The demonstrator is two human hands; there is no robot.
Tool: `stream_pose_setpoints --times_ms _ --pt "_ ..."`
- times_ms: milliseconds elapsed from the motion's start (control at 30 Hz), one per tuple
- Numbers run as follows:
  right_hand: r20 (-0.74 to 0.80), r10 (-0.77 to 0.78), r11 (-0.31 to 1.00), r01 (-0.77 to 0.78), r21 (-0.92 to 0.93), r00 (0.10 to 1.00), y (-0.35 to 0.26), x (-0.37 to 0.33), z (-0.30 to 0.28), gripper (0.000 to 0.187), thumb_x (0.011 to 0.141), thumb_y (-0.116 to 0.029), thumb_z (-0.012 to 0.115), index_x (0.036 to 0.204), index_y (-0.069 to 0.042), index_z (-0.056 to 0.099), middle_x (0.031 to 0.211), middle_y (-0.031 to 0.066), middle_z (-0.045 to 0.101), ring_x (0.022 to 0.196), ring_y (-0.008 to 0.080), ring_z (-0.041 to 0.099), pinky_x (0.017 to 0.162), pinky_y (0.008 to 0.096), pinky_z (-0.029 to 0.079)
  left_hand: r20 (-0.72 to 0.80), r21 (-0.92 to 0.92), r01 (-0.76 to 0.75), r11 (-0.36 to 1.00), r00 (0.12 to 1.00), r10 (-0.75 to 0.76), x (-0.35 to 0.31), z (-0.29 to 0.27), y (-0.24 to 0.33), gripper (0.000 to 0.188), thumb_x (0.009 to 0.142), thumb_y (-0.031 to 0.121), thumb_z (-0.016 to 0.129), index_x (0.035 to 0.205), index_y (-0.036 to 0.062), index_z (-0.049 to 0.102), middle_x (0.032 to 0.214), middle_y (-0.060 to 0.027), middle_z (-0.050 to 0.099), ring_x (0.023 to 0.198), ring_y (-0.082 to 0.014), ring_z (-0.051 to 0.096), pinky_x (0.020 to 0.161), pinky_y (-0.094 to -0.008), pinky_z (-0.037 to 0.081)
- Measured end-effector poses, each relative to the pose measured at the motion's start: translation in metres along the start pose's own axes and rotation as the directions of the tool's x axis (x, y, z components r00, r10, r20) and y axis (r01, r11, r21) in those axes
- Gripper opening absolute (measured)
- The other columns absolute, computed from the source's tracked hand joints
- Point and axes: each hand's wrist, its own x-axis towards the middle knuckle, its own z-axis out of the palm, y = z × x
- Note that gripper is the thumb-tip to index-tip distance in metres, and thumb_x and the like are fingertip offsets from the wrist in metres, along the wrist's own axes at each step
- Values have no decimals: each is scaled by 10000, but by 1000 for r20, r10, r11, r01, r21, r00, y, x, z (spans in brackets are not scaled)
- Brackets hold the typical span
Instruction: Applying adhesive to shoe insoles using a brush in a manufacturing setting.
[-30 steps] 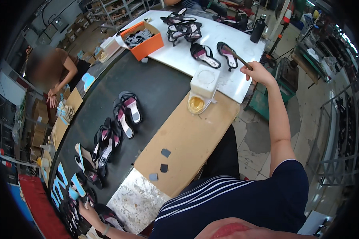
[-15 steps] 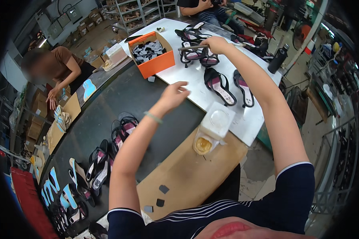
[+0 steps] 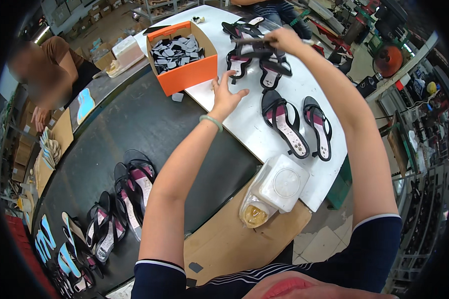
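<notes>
My left hand (image 3: 227,97) is open with fingers spread, holding nothing, above the white tabletop (image 3: 237,119) beside the orange box (image 3: 187,75). That box is full of small grey and black pieces. Farther off, my right hand (image 3: 286,41) is closed round a thin, dark brown, stick-like thing (image 3: 252,42); motion blur hides its kind. Under and around it are several black strappy sandals, one sandal (image 3: 238,65) lying just left of the blur. Nearer me lie two more, a sandal (image 3: 287,124) and its neighbour (image 3: 318,128), with pink-and-white insoles.
On brown cardboard (image 3: 284,233) stand a white plastic container (image 3: 284,182) and a cup of yellowish paste (image 3: 255,215). Several sandals (image 3: 107,224) line the dark tabletop (image 3: 199,164) at left. Another person (image 3: 60,65) works beyond its far left edge; someone else (image 3: 279,17) sits beyond the white table.
My view has shifted. My left hand has moved forward to the orange box's near corner, its fingers spreading wider. My right hand still grips the stick-like thing, now blurred above the sandals.
</notes>
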Motion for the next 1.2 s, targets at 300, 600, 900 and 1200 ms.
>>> stream_pose_setpoints --times_ms 300,600,900,1200 --pt "-159 39 991 -19 129 987 14 22 -138 246 776 -54 661 1020 -47 686 861 158 685 830 238 674 719 343 528 70 47 151 987 986 -154 16 95 52 988 540 399 906 1394 103 509 1458 -388 146 1369 -505 241 1137 -457 290" --pt "150 40 992 -57 110 988 -97 7 -200 156 709 -86 734 815 15 683 669 86 658 640 131 627 618 301 502 -199 -44 -240 970 954 226 -1 57 7 534 624 263 866 1044 -23 699 1390 -360 241 1253 -483 379 1089 -415 346" --pt "393 -60 848 -160 504 918 -195 -28 -171 170 687 -103 758 718 -27 609 610 -16 542 531 54 471 482 231 319 -351 133 -209 969 904 243 -170 -73 33 512 577 270 897 1016 66 729 1344 -235 315 1242 -420 399 1078 -434 352" --pt "645 148 545 -606 580 750 -259 -41 -101 173 637 -73 782 678 17 641 566 167 616 391 149 486 351 281 342 -487 296 180 938 873 -14 -281 -120 14 515 710 228 866 1122 -24 687 1347 -248 304 1233 -385 419 1083 -403 347"
